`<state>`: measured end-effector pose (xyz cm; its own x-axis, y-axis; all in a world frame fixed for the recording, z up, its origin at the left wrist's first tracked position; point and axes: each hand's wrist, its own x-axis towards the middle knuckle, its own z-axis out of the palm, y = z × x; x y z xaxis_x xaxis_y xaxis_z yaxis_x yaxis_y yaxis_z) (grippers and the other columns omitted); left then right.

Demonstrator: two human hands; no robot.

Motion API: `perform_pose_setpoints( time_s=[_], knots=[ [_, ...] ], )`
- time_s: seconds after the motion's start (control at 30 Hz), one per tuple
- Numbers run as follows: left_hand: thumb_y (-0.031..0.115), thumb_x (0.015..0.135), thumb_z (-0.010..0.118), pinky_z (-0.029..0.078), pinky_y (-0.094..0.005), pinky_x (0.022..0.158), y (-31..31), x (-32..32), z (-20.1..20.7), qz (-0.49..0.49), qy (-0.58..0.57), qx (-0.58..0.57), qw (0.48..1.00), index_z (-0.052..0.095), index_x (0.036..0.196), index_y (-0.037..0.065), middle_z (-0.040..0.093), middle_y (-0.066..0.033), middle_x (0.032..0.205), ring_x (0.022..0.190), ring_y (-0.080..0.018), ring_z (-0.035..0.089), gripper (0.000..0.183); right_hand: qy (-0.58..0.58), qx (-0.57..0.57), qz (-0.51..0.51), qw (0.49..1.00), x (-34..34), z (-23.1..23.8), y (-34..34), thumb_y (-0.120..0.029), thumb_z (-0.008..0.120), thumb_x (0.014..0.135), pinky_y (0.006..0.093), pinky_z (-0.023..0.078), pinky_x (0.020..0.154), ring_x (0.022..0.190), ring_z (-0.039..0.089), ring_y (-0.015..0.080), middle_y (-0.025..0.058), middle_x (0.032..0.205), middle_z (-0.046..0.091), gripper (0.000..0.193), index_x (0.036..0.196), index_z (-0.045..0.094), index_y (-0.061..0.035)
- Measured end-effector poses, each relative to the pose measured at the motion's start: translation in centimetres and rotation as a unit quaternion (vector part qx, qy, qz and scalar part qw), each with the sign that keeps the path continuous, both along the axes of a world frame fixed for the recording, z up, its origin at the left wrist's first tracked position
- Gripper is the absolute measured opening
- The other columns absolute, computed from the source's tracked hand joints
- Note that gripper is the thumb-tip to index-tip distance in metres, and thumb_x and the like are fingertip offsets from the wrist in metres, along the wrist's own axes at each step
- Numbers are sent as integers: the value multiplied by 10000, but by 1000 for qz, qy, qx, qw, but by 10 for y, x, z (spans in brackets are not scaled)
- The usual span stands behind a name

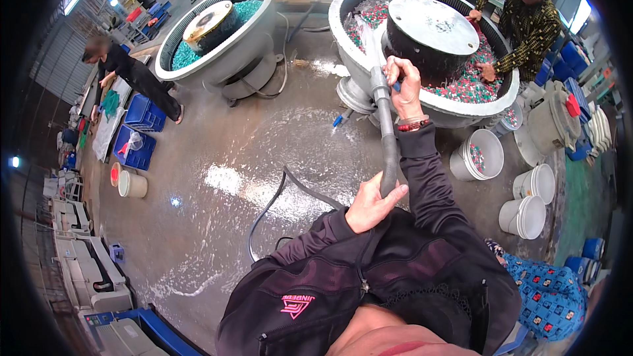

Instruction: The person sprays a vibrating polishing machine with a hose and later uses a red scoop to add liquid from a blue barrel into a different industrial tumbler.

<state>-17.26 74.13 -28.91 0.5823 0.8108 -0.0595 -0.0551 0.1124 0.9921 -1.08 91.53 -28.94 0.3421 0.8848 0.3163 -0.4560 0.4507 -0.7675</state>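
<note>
A grey hose [389,151] with a rigid pipe at its far end rises from in front of my chest toward the large round tub [343,13] at the back right. My left hand [374,206] is closed around the lower part of the hose. Higher up, my right hand [405,86] is closed at a small blue valve handle [397,86] on the pipe's side, partly hidden by the fingers. Water [366,34] streams from the pipe over the tub's rim. Red, green and white small pieces [455,92] lie in the tub around its round central drum [432,23].
A co-worker [527,20] reaches into the tub's far right side. Another tub [264,13] holding teal pieces stands back left. Another person [122,69] bends by blue crates [135,145]. White buckets [478,155] stand at right. Black hose [264,207] crosses the wet floor [191,224].
</note>
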Motion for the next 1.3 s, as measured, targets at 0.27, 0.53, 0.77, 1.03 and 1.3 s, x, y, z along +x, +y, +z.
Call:
perform_pose_setpoints(
  time_s=[0.27,0.53,0.77,1.03,1.3],
  knots=[
    [221,859,526,291,-213,360,12,11,15,-16,17,-76,997,444,798,41,394,15,497,385,-57,359,207,24,-56,28,998,22,-11,3,-171,540,769,232,342,507,462,405,73,-24,471,411,210,584,484,-88],
    [400,913,319,252,-221,357,48,7,35,-8,-70,-75,995,427,819,57,287,40,413,317,-71,243,371,-336,-53,136,930,49,57,58,-269,572,720,227,398,564,584,539,85,6,598,622,202,664,648,-90],
    [356,919,337,252,-227,351,57,-9,60,28,-114,-89,989,445,813,40,300,26,425,330,-72,263,350,-406,315,49,856,41,70,118,-237,565,726,261,434,562,649,568,121,10,682,606,145,798,633,-132],
    [333,927,320,267,-216,375,32,-4,59,66,-100,-147,982,432,822,38,310,31,431,327,-69,264,334,-305,-84,-225,922,-25,26,62,-222,581,651,364,442,618,844,542,184,136,766,571,318,834,546,35],
    [314,910,395,274,-205,360,32,14,22,49,-95,-173,979,446,792,42,344,18,449,343,-61,286,300,92,-289,109,947,4,-23,38,-198,601,671,429,487,502,702,471,199,62,817,399,271,863,474,-54]
  ],
)
